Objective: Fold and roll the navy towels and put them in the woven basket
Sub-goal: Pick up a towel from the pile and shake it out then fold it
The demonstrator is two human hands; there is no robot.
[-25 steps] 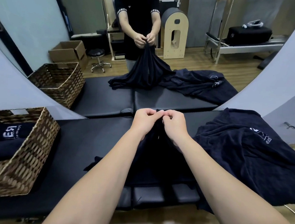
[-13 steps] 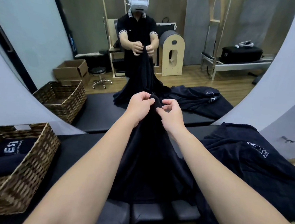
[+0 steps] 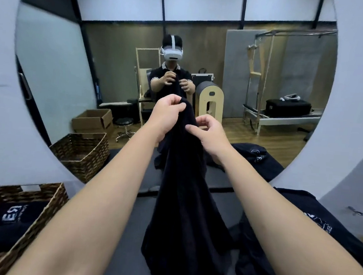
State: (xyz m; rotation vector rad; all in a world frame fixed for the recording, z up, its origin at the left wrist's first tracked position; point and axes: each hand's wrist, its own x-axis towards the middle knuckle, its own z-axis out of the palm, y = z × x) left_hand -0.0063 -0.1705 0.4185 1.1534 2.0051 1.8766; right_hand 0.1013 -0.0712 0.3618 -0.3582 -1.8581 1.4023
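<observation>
Long navy terry towel point(image 3: 183, 213) hangs bunched from raised hands at centre, its lower end draping onto the black padded table point(image 3: 221, 203). Left hand point(image 3: 167, 116) grips the top edge in curled fingers; right hand point(image 3: 209, 133) pinches the cloth just beside it. Towel's foot is cut off at 6 o'clock. One brown woven basket point(image 3: 37, 219) at 8 o'clock holds one rolled navy towel point(image 3: 6, 223); crumpled navy towels point(image 3: 312, 232) at 4 o'clock, count unclear. Round mirror point(image 3: 51, 72) behind.

The woven basket point(image 3: 39, 217) sits left on the table point(image 3: 125, 230), towel pile point(image 3: 312, 230) right.
</observation>
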